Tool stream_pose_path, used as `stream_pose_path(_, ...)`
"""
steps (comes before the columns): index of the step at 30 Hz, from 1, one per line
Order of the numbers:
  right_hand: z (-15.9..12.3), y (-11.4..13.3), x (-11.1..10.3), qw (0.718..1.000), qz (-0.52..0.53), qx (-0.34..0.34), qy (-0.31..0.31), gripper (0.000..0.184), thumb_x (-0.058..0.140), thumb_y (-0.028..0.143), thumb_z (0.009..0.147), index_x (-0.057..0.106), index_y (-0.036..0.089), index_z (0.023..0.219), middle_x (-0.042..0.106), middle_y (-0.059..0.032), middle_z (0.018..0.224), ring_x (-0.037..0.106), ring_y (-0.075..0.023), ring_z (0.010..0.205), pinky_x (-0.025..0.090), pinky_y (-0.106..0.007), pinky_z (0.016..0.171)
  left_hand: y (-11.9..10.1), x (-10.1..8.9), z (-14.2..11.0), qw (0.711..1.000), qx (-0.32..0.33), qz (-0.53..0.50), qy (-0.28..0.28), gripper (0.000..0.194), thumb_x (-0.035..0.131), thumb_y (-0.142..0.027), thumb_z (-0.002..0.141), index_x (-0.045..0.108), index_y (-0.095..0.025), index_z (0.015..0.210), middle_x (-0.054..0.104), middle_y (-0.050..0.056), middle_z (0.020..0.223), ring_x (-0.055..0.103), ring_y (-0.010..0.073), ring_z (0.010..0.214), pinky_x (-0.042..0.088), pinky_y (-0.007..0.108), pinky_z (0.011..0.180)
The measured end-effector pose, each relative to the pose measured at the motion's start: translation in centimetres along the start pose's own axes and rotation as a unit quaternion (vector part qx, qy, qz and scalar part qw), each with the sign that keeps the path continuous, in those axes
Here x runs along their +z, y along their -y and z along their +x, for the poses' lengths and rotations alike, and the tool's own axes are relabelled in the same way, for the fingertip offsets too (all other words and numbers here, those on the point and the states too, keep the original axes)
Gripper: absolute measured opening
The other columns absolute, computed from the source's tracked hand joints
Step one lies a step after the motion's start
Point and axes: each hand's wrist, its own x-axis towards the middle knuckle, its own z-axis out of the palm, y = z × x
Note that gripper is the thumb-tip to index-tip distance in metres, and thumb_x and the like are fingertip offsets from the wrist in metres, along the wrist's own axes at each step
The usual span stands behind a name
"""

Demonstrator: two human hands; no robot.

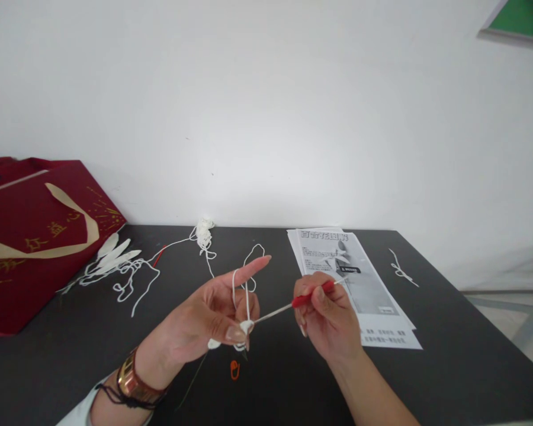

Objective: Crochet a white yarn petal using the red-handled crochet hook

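My left hand (222, 310) pinches a small white crochet piece (247, 326) between thumb and fingers. Its index finger points out to the right, with white yarn (247, 296) looped over it and running down to the piece. In my right hand (331, 316) is a crochet hook with a red handle (313, 294), gripped like a pen. The hook's metal shaft (273, 313) reaches left, and its tip meets the white piece; the fingers and stitches hide exactly how it sits. A thin dark strand (193, 381) hangs below the left hand.
An orange stitch marker (235, 370) lies below my left hand. White yarn (204, 234) is heaped by the wall. White petal-shaped pieces (115, 254) and a red stick (160, 255) lie beside a dark red bag (39, 236). Printed sheets (373, 296) and a yarn scrap (402, 272) are right.
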Motion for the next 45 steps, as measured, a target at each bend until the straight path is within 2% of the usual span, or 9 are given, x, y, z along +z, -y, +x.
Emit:
stream_pose_path(3,0.0,-0.9,0.2,0.995,0.045,0.079,-0.033,0.016,0.073,0.030,0.082,0.073,0.016,0.075,0.064,0.0019,0.055,0.052,-0.0054,0.038,0.049,-0.013,0.035,0.2,0.2,0.1,0.995,0.045,0.086,-0.027,0.083,0.076,-0.003,0.068,0.049,-0.033,0.140,0.055,-0.004,0.066,0.046,0.0094,0.060,0.037,0.018,0.051)
stream_pose_path(6,-0.1,-1.8,0.7,0.990,0.051,0.118,-0.064,0.016,0.075,0.030,0.080,0.073,0.014,0.077,0.065,0.0017,0.054,0.054,-0.0056,0.040,0.053,-0.015,0.039,0.7,0.4,0.4,0.980,0.088,0.164,-0.071,0.084,0.077,-0.009,0.071,0.044,-0.036,0.142,0.052,-0.006,0.067,0.046,0.0092,0.061,0.038,0.020,0.055)
stream_pose_path(13,-0.1,-2.5,1.1,0.990,-0.016,0.097,-0.099,0.019,0.076,0.033,0.078,0.073,0.015,0.080,0.067,-0.0001,0.060,0.059,-0.0086,0.047,0.056,-0.017,0.043,0.9,1.4,0.7,0.953,0.061,0.239,-0.176,0.092,0.078,-0.018,0.072,0.031,-0.031,0.150,0.054,-0.006,0.067,0.046,0.0098,0.061,0.037,0.022,0.058)
stream_pose_path(20,0.3,-2.6,0.7,0.988,0.015,0.113,-0.104,0.020,0.077,0.033,0.078,0.072,0.014,0.077,0.065,0.0014,0.058,0.055,-0.0066,0.042,0.053,-0.015,0.038,0.5,1.5,0.5,0.968,0.015,0.203,-0.147,0.078,0.077,-0.020,0.075,0.042,-0.032,0.144,0.056,-0.004,0.074,0.048,0.0110,0.067,0.037,0.023,0.061)
stream_pose_path(24,0.3,-2.5,0.7,0.986,0.034,0.124,-0.108,0.021,0.077,0.034,0.078,0.072,0.014,0.077,0.064,0.0021,0.057,0.054,-0.0064,0.042,0.053,-0.015,0.037,0.5,1.4,0.4,0.975,-0.003,0.160,-0.155,0.075,0.079,-0.018,0.072,0.049,-0.033,0.139,0.057,-0.004,0.074,0.049,0.0104,0.066,0.037,0.024,0.062)
stream_pose_path(29,0.5,-2.5,0.4,0.983,0.050,0.139,-0.106,0.023,0.076,0.035,0.079,0.071,0.013,0.076,0.063,0.0024,0.057,0.052,-0.0060,0.042,0.051,-0.014,0.037,0.8,1.3,0.6,0.974,0.002,0.160,-0.163,0.071,0.080,-0.019,0.071,0.054,-0.031,0.136,0.058,-0.004,0.073,0.051,0.0100,0.064,0.039,0.024,0.060)
stream_pose_path(37,0.6,-1.7,0.0,0.992,0.001,0.109,-0.069,0.022,0.076,0.036,0.078,0.070,0.015,0.072,0.065,0.0009,0.057,0.052,-0.0075,0.041,0.050,-0.016,0.036,0.9,1.9,0.8,0.960,-0.007,0.216,-0.180,0.079,0.081,-0.021,0.070,0.048,-0.023,0.141,0.062,-0.004,0.063,0.046,0.0078,0.050,0.034,0.022,0.049)
stream_pose_path(42,0.7,-0.9,-0.2,0.994,-0.045,0.073,-0.073,0.022,0.076,0.036,0.078,0.069,0.015,0.071,0.068,-0.0014,0.060,0.052,-0.0074,0.040,0.047,-0.016,0.035,0.8,2.5,0.5,0.942,0.016,0.247,-0.227,0.074,0.081,-0.021,0.070,0.052,-0.021,0.138,0.062,-0.004,0.063,0.047,0.0091,0.053,0.034,0.022,0.049)
stream_pose_path(45,0.7,-0.9,-0.3,0.993,-0.053,0.068,-0.078,0.023,0.076,0.036,0.077,0.069,0.016,0.070,0.067,-0.0009,0.058,0.051,-0.0071,0.041,0.045,-0.015,0.035,0.8,2.7,0.4,0.937,0.039,0.256,-0.234,0.075,0.079,-0.018,0.070,0.051,-0.019,0.139,0.062,-0.003,0.062,0.051,0.0112,0.057,0.036,0.022,0.052)
